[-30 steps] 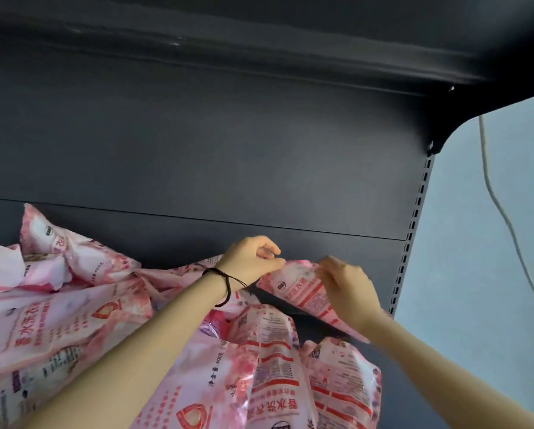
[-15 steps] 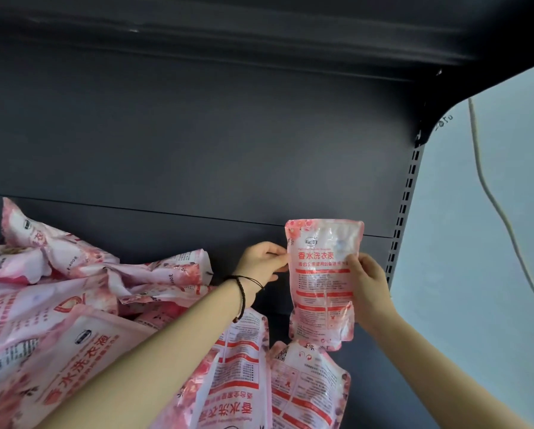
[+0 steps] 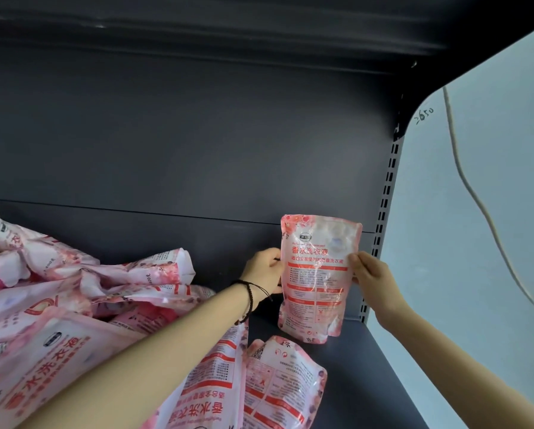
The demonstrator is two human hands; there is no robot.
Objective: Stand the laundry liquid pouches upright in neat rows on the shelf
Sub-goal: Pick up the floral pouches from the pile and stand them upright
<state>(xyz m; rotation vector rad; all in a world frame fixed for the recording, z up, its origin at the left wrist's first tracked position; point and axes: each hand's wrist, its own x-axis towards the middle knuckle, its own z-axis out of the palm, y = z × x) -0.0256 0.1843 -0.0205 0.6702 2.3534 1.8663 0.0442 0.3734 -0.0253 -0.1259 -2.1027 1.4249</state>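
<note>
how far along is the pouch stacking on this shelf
Barely started: no finished row shows yet. In hand: the left hand and right hand pinch one upright pouch by its sides at the right end of the shelf. To do: the heap of pouches lying jumbled on the left, plus a flat pouch in front.

Left hand (image 3: 264,270), right hand (image 3: 372,280): bare, forearms bare too. Left wrist carries a thin black cord bracelet (image 3: 256,286), loose ends, and a strand of small dark beads (image 3: 249,305) just beside it.
</note>
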